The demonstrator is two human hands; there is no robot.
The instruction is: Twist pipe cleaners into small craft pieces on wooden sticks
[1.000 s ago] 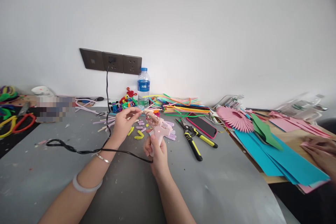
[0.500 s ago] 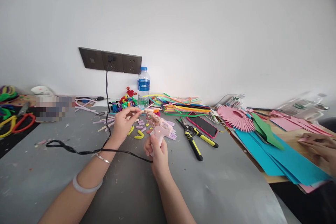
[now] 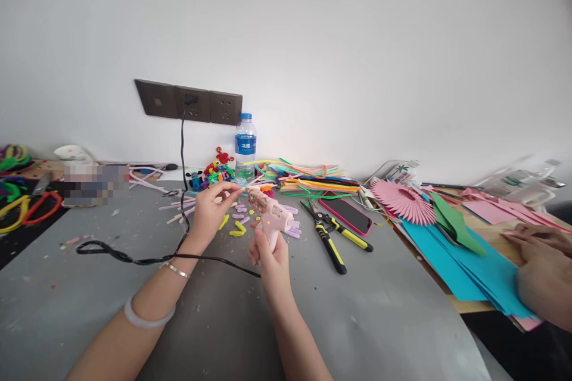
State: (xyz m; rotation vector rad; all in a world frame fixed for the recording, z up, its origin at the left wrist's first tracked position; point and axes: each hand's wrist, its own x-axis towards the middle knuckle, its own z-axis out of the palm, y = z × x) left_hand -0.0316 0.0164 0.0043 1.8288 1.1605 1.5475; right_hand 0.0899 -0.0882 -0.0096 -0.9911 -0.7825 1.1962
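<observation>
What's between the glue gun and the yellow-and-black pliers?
Head view: a few short lilac pieces on the grey table, between the glue gun and the pliers.

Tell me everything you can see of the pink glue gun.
The pink glue gun looks plastic; a red light glows on its side, and its front end is crusted brownish. The right hand grips the handle, holding it above the table, that end pointing away and leftward, near the left hand; contact there is unclear. A black cord runs from behind the right hand toward the wall socket.
</observation>
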